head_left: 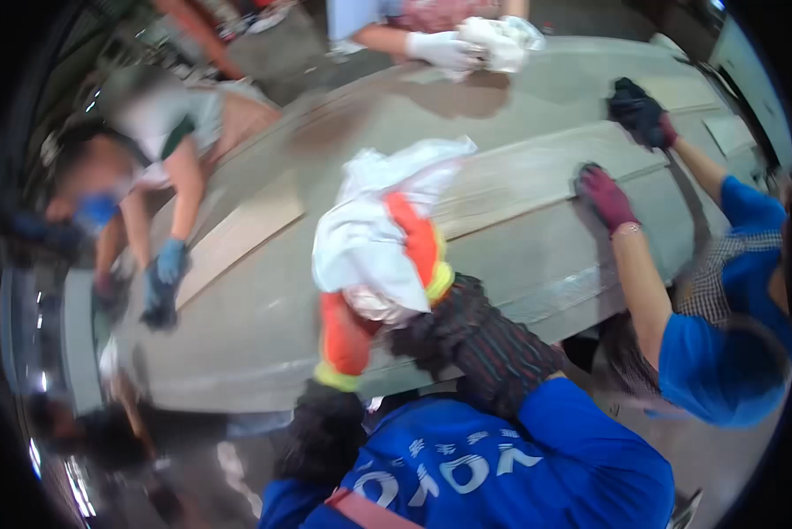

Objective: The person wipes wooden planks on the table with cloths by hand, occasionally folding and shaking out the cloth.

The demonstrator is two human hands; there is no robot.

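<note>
Bunched white cloth point(374, 220) is between my two hands, above a broad grey-green surface point(316, 264). My right hand point(413, 234), in an orange glove with a yellow cuff, presses along the cloth's right side with the fingers closed against it. At the lower left of the bundle is my left hand point(347, 335), in a matching orange glove. Its fingers are partly hidden under the cloth, closed on its lower edge. Some blur softens both hands. Dark striped sleeves point(501, 353) cover my forearms.
A long pale strip point(537, 176) lies on the surface, with another flat pale piece point(237, 234) at left. Co-workers' gloved hands rest at right point(607, 196) and left point(165, 278). Across from me, a person's white-gloved hand point(444, 51) is by a white cloth point(501, 44).
</note>
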